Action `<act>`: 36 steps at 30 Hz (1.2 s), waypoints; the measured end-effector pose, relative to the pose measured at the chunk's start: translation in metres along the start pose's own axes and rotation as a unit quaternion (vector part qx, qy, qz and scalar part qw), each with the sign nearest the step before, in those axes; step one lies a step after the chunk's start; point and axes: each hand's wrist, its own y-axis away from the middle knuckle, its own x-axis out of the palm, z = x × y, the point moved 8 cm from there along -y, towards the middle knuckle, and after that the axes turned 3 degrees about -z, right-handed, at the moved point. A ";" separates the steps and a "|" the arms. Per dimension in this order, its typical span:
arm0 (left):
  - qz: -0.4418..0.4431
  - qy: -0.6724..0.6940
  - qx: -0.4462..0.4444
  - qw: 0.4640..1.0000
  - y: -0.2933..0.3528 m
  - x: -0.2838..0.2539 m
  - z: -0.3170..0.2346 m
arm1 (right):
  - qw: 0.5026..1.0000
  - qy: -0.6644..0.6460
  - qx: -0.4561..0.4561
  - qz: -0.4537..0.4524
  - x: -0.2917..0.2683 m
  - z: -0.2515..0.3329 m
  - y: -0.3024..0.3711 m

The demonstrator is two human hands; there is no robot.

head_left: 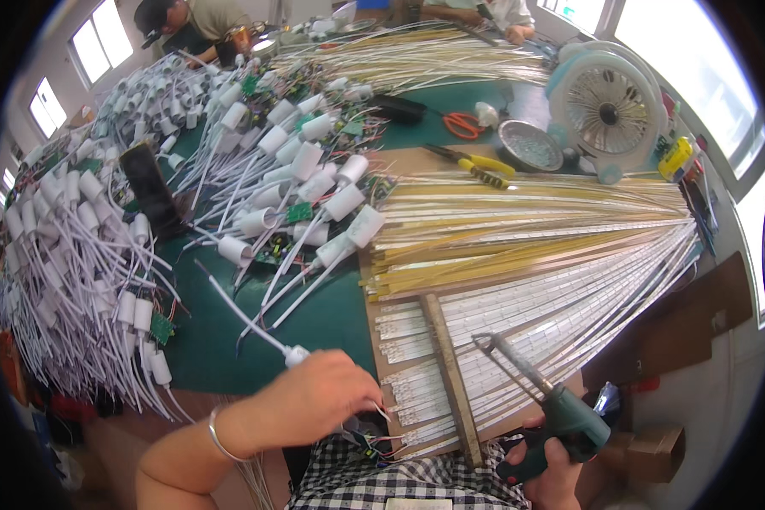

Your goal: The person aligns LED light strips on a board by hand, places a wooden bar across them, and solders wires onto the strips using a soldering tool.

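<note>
At the near edge, the right hand [555, 476] gripped a green soldering iron [535, 399], fingers wrapped shut around its handle. The left hand [319, 398] pinched thin wires of a white cable [245, 319] beside the strips [527, 289]. Farther left lay heaped white connectors [306, 161].

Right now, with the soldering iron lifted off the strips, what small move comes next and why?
Probably lower the soldering iron in the right hand toward the strip ends. The left hand holds thin wires against them, and the tip hangs above, not touching.
</note>
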 end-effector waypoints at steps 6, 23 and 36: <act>-0.051 -0.084 -0.013 0.995 0.005 0.009 0.000 | 0.998 -0.061 0.014 0.019 0.000 -0.013 0.003; -0.053 0.019 -0.153 0.987 0.027 0.032 -0.020 | 0.987 -0.122 0.089 0.052 -0.007 -0.030 0.016; -0.117 -0.072 -0.218 0.966 0.036 0.038 -0.019 | 0.984 -0.073 0.077 0.142 0.000 -0.028 0.022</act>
